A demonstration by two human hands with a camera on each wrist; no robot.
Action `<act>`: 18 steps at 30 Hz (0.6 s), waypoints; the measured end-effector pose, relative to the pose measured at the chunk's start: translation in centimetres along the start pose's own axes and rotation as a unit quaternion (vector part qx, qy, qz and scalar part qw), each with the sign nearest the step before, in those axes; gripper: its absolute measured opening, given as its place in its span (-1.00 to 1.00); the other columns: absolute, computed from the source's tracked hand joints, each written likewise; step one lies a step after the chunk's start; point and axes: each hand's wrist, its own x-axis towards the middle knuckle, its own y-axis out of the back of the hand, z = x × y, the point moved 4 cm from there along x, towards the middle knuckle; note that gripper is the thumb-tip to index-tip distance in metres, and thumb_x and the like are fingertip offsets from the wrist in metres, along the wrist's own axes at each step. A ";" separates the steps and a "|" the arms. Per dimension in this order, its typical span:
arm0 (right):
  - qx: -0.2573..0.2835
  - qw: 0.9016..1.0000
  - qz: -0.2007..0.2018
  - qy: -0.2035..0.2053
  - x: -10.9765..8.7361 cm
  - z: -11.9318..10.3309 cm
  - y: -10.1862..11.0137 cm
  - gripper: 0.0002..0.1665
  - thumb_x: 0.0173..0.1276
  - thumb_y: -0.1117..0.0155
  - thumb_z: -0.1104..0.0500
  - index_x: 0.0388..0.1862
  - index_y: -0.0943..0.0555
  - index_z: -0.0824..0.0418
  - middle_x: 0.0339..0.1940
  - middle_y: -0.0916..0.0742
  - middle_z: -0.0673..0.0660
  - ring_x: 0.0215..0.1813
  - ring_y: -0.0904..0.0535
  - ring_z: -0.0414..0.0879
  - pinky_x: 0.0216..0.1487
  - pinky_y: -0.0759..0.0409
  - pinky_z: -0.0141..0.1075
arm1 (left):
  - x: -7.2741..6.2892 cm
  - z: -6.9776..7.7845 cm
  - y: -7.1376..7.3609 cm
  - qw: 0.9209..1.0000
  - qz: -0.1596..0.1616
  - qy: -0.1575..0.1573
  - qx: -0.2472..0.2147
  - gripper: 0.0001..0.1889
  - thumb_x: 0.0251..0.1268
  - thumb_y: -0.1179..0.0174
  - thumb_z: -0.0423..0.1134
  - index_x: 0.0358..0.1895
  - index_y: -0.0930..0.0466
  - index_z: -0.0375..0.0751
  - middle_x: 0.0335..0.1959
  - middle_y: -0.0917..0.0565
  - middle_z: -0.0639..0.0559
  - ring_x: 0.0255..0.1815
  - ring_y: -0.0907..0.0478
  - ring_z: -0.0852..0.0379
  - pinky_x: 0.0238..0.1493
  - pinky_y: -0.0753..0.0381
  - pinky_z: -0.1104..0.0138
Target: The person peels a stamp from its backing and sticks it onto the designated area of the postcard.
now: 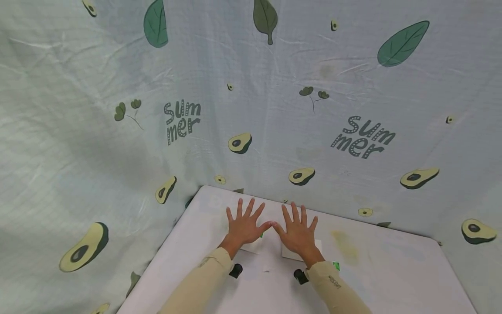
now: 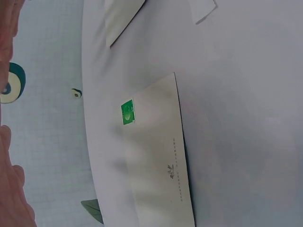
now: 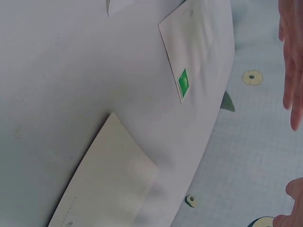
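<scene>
Both hands hover over the white table with fingers spread wide, and neither holds anything. My left hand (image 1: 244, 227) is over an envelope (image 2: 156, 161) bearing a green stamp (image 2: 128, 112) and small printed marks. My right hand (image 1: 299, 235) is over a second pale envelope (image 3: 111, 175), partly covered by the hand in the head view. The two thumb tips meet or nearly meet in the head view. Fingers (image 2: 12, 184) show at the left edge of the left wrist view, and fingers (image 3: 294, 71) at the right edge of the right wrist view.
A small scrap of white paper (image 1: 266, 271) lies between the forearms. Black wrist cameras (image 1: 236, 270) sit at both sleeves. Behind the table (image 1: 392, 270) hangs a pale curtain (image 1: 274, 104) printed with avocados and leaves. A yellowish stain (image 1: 345, 246) marks the tabletop on the right.
</scene>
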 end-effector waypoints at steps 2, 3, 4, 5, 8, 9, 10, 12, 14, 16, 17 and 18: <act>0.001 1.000 0.000 -0.003 -0.1 0.2 0.1 0.00 0.51 0.07 -0.50 0.72 -0.14 0.00 0.77 -0.12 0.24 0.75 0.12 0.39 0.53 0.27 0.61 | 0.0 0.3 -0.2 1.000 0.000 -0.002 0.001 -0.17 0.44 0.18 0.53 0.68 -0.05 0.34 0.77 0.04 0.01 0.78 0.30 -0.33 0.57 0.28 -0.51; 0.000 1.000 -0.001 -0.005 -0.2 0.4 0.2 0.00 0.51 0.07 -0.50 0.72 -0.14 0.01 0.77 -0.12 0.24 0.75 0.12 0.39 0.54 0.27 0.61 | 0.0 0.5 -0.2 1.000 0.003 -0.004 -0.001 -0.17 0.44 0.17 0.54 0.68 -0.07 0.33 0.77 0.02 0.01 0.78 0.28 -0.33 0.57 0.27 -0.51; -0.003 1.000 -0.004 -0.008 -0.2 0.5 0.2 0.01 0.51 0.09 -0.51 0.72 -0.13 0.00 0.77 -0.11 0.24 0.75 0.12 0.38 0.54 0.26 0.61 | 0.0 0.6 -0.3 1.000 0.002 -0.005 0.001 -0.17 0.43 0.19 0.54 0.68 -0.06 0.34 0.77 0.03 0.03 0.78 0.28 -0.32 0.58 0.27 -0.51; -0.004 1.000 -0.005 -0.010 -0.2 0.6 0.3 0.01 0.50 0.08 -0.51 0.72 -0.13 0.00 0.77 -0.11 0.24 0.75 0.12 0.38 0.54 0.25 0.61 | 0.1 0.7 -0.4 1.000 0.001 -0.004 0.001 -0.17 0.43 0.20 0.55 0.68 -0.06 0.35 0.77 0.04 0.03 0.78 0.29 -0.31 0.58 0.28 -0.50; -0.006 1.000 -0.011 -0.018 -0.3 1.0 0.3 0.03 0.50 0.09 -0.53 0.73 -0.11 -0.01 0.77 -0.10 0.23 0.76 0.13 0.38 0.55 0.23 0.60 | 0.1 1.2 -0.5 1.000 0.007 -0.009 0.002 -0.17 0.43 0.18 0.54 0.67 -0.09 0.33 0.77 0.00 0.02 0.78 0.25 -0.33 0.58 0.25 -0.50; -0.008 1.000 -0.012 -0.021 -0.3 1.1 0.3 0.03 0.50 0.09 -0.53 0.73 -0.10 -0.01 0.77 -0.09 0.23 0.76 0.13 0.38 0.55 0.23 0.60 | 0.1 1.3 -0.5 1.000 0.007 -0.010 0.001 -0.17 0.43 0.17 0.54 0.67 -0.09 0.33 0.77 0.00 0.02 0.78 0.25 -0.33 0.58 0.25 -0.50; -0.005 1.000 -0.014 -0.024 -0.3 1.3 0.3 0.03 0.50 0.09 -0.53 0.74 -0.09 -0.01 0.78 -0.08 0.23 0.76 0.15 0.38 0.55 0.25 0.59 | 0.1 1.5 -0.5 1.000 0.006 -0.011 0.003 -0.17 0.43 0.18 0.54 0.68 -0.08 0.33 0.77 0.00 0.01 0.78 0.25 -0.33 0.58 0.25 -0.50; -0.003 0.999 -0.017 -0.027 -0.3 1.6 0.3 0.03 0.50 0.08 -0.52 0.74 -0.07 -0.01 0.78 -0.06 0.23 0.76 0.18 0.38 0.55 0.28 0.60 | 0.0 1.7 -0.5 1.000 0.007 -0.012 0.006 -0.17 0.43 0.18 0.54 0.67 -0.09 0.33 0.76 -0.01 0.01 0.77 0.24 -0.33 0.59 0.23 -0.49; 0.001 0.999 -0.016 -0.028 -0.4 1.9 0.3 0.02 0.51 0.07 -0.50 0.74 -0.08 0.01 0.78 -0.06 0.24 0.76 0.18 0.38 0.55 0.31 0.60 | -0.1 2.0 -0.6 1.000 0.011 -0.015 0.009 -0.17 0.43 0.17 0.55 0.67 -0.10 0.32 0.76 -0.03 0.00 0.77 0.22 -0.34 0.58 0.20 -0.50; 0.004 0.999 -0.013 -0.029 -0.5 2.2 0.4 0.02 0.51 0.05 -0.48 0.73 -0.09 0.03 0.78 -0.07 0.25 0.76 0.18 0.39 0.54 0.32 0.60 | 0.0 2.1 -0.9 1.000 0.008 -0.016 0.016 -0.16 0.42 0.19 0.55 0.68 -0.08 0.33 0.76 -0.02 0.00 0.77 0.23 -0.34 0.59 0.20 -0.49; 0.003 1.000 -0.011 -0.029 -0.5 2.4 0.5 0.02 0.52 0.05 -0.48 0.73 -0.10 0.04 0.77 -0.08 0.26 0.76 0.16 0.39 0.54 0.31 0.61 | 0.0 2.2 -1.0 1.000 0.012 -0.018 0.019 -0.16 0.42 0.19 0.55 0.67 -0.09 0.32 0.76 -0.04 0.00 0.77 0.21 -0.34 0.59 0.20 -0.49; 0.003 1.000 -0.008 -0.028 -0.5 2.6 0.6 0.01 0.52 0.05 -0.48 0.72 -0.12 0.05 0.77 -0.09 0.27 0.75 0.15 0.40 0.54 0.30 0.61 | 0.1 2.3 -1.2 1.000 0.011 -0.019 0.022 -0.16 0.43 0.19 0.56 0.68 -0.09 0.33 0.76 -0.04 0.00 0.77 0.22 -0.34 0.59 0.20 -0.49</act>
